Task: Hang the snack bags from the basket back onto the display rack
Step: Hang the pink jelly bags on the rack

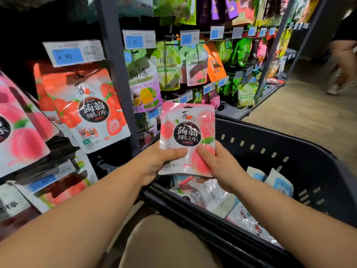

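Surveying the display rack (116,74) first, we note strawberry jelly bags (87,111) hanging at left. The black basket (270,146) holds loose snack bags (206,193). Above its near rim, our left hand (154,163) and right hand (219,163) pinch the lower edge of an upright peach konjac jelly bag (187,130).

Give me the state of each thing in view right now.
Peach bag: upright, held by both hands, not yet hung
Left hand: grips bag's lower left
Right hand: grips bag's lower right
Basket: bags lie inside
Strawberry bag: hanging on rack
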`<state>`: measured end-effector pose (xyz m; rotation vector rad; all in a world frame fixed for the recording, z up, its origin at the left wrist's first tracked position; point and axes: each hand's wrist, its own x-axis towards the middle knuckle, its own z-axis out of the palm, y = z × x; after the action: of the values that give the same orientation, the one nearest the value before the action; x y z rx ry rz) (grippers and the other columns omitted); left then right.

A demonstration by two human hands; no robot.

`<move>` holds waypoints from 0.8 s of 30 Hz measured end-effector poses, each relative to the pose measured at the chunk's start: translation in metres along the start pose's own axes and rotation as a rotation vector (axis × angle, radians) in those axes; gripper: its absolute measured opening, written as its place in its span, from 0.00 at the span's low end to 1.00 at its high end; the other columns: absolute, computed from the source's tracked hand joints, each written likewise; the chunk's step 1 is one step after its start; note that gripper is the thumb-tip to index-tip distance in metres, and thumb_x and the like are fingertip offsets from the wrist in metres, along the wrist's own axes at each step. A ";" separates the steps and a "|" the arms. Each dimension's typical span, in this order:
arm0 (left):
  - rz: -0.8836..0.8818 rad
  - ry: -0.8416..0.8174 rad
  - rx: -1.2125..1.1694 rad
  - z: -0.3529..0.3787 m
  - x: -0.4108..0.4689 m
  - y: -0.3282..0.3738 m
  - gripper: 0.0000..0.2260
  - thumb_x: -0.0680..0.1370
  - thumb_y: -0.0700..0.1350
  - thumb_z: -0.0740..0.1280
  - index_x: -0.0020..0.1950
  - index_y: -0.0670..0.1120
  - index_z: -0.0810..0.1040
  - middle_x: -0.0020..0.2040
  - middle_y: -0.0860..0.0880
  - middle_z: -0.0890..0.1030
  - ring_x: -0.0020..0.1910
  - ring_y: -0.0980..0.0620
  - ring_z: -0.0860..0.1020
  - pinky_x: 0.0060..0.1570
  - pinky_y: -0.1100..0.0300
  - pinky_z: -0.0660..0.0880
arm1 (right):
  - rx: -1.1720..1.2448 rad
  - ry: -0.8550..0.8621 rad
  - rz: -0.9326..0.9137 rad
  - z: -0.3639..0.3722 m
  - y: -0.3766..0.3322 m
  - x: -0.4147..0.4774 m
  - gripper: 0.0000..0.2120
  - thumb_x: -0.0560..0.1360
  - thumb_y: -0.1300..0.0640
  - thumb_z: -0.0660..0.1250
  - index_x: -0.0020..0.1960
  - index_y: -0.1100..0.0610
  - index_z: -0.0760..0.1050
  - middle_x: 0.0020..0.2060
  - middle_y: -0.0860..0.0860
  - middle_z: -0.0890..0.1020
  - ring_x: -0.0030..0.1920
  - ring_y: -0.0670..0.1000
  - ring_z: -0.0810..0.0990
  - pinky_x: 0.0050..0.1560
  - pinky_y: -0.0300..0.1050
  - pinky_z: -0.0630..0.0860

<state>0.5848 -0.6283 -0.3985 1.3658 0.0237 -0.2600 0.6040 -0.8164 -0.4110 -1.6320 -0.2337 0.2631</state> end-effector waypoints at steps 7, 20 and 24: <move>0.153 0.324 0.134 0.001 0.002 -0.002 0.14 0.68 0.36 0.77 0.52 0.44 0.82 0.44 0.47 0.86 0.43 0.50 0.85 0.50 0.52 0.80 | -0.396 -0.032 -0.048 -0.021 0.019 0.009 0.15 0.82 0.46 0.58 0.57 0.54 0.77 0.56 0.57 0.79 0.56 0.57 0.80 0.57 0.56 0.78; 0.240 0.628 0.425 -0.022 -0.008 0.000 0.15 0.69 0.49 0.79 0.51 0.53 0.78 0.47 0.54 0.83 0.48 0.51 0.81 0.53 0.55 0.76 | -1.301 -0.505 0.048 -0.052 0.089 0.009 0.41 0.72 0.33 0.67 0.79 0.42 0.55 0.80 0.45 0.47 0.78 0.53 0.53 0.75 0.57 0.57; 0.234 0.593 0.416 -0.023 -0.008 0.000 0.13 0.69 0.48 0.79 0.47 0.55 0.77 0.46 0.55 0.83 0.45 0.55 0.81 0.49 0.59 0.74 | -1.462 -0.536 0.001 -0.052 0.093 0.010 0.49 0.67 0.34 0.72 0.80 0.41 0.49 0.79 0.46 0.47 0.77 0.55 0.52 0.74 0.59 0.57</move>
<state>0.5801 -0.6044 -0.4020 1.8016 0.3167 0.3630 0.6287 -0.8702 -0.5003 -2.9698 -0.9993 0.6070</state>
